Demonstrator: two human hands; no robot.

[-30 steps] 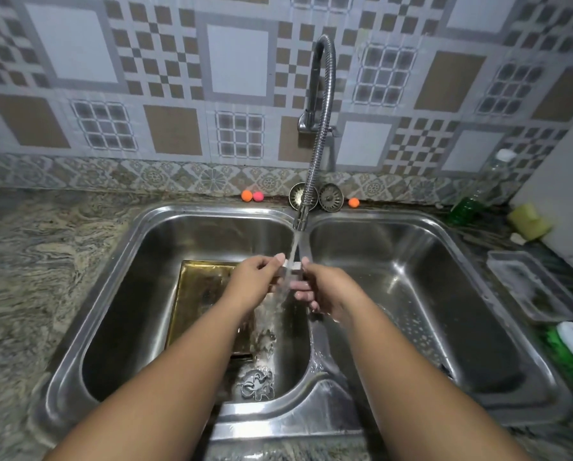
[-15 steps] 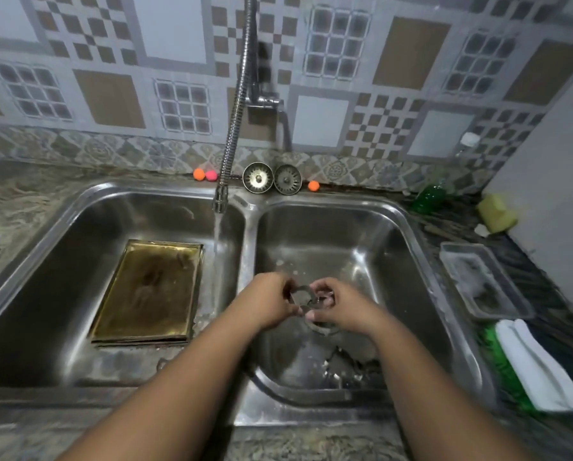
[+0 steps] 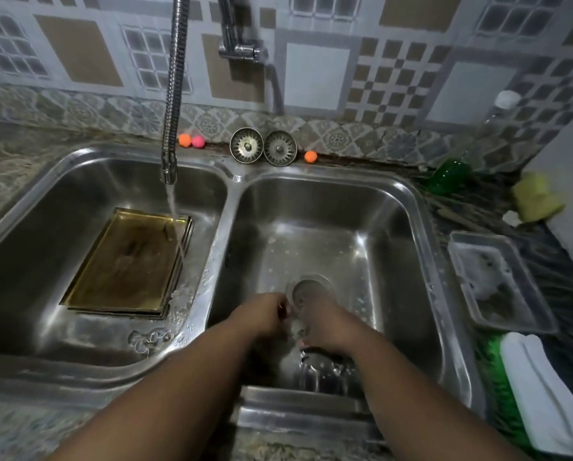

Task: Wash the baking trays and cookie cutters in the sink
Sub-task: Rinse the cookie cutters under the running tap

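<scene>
My left hand [image 3: 265, 314] and my right hand [image 3: 326, 322] are close together, low in the right basin [image 3: 408, 247] just in front of its drain [image 3: 308, 289]. Between them they hold a small metal cookie cutter [image 3: 294, 330], blurred by motion. More metal cutters [image 3: 321, 366] lie on the basin floor under my hands. Stacked gold baking trays [image 3: 125, 264] lie flat in the left basin [image 3: 42, 227]. Another cutter [image 3: 148, 341] lies in front of the trays. The faucet [image 3: 171, 121] runs water onto the trays' far right corner.
Two sink strainers [image 3: 263, 147] and small orange and pink balls [image 3: 191, 140] sit on the back ledge. On the right counter are a green soap bottle [image 3: 448, 176], a yellow sponge [image 3: 534, 197], a clear plastic container [image 3: 498, 281] and a white cloth [image 3: 544, 390].
My hands carried the cutter from under the running water over to the right basin and lowered it toward the cutters near the drain. The view swung right and down.
</scene>
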